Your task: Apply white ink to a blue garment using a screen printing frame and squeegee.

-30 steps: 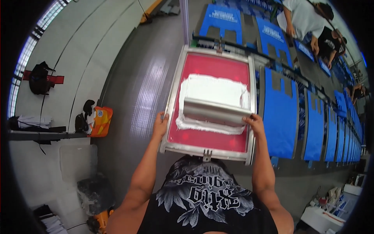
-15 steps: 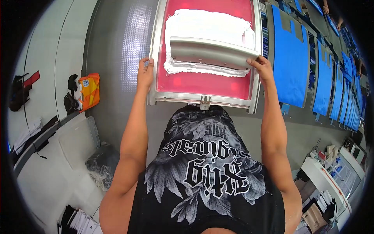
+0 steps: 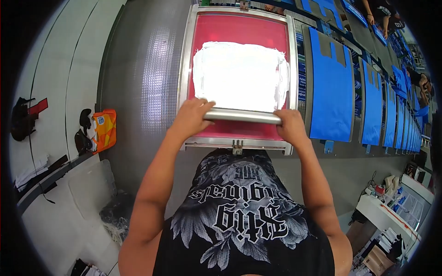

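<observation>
A metal-framed printing screen with red mesh lies flat in front of me, a wide patch of white ink spread over its middle. Across its near end runs a long metal squeegee bar. My left hand grips the bar's left end and my right hand grips its right end. The bar sits at the near edge of the white ink, close to the frame's front rail with its small clamp.
A row of blue fabric pieces on platens runs along the right. Other people stand at the far top right. An orange bag sits on a grey ledge at left. A white table with small items is at lower right.
The squeegee bar has come toward me from mid-screen to the near end, leaving the white ink spread behind it. My hands shifted from the frame's sides onto the bar's ends.
</observation>
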Demonstrator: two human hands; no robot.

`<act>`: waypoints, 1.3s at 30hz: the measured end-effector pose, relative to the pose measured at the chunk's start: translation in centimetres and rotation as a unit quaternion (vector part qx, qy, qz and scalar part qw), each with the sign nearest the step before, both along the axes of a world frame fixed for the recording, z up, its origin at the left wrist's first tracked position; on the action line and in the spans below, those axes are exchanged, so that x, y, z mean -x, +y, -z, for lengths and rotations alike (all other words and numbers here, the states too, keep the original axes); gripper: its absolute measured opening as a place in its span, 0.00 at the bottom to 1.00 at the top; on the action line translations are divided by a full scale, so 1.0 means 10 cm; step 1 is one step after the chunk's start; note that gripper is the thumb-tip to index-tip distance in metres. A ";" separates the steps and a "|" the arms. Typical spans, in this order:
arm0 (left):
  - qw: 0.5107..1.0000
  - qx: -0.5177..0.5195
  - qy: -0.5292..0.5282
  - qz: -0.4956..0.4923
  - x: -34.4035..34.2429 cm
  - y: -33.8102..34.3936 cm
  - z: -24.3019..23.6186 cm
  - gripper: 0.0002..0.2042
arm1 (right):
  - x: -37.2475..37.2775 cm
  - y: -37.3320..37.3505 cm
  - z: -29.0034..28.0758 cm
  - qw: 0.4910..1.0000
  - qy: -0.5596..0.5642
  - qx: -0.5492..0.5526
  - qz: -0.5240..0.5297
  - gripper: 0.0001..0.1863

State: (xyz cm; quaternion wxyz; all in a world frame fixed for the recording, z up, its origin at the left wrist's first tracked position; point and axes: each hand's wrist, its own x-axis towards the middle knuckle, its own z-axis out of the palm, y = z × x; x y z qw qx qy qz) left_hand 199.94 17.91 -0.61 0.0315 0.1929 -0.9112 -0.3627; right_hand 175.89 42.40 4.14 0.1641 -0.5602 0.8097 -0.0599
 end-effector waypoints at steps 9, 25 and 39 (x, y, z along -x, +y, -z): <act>0.997 0.079 0.016 -0.018 1.06 -0.80 0.27 0.14 | 1.06 -0.90 0.17 0.992 0.097 0.082 -0.004 0.13; 0.992 0.050 0.073 -0.085 0.05 0.29 0.37 0.18 | 0.01 -0.04 0.23 0.999 -0.003 -0.026 0.027 0.24; 0.997 0.024 -0.064 -0.033 0.35 -0.19 0.31 0.16 | 0.41 -0.36 0.11 0.993 0.073 -0.092 0.022 0.19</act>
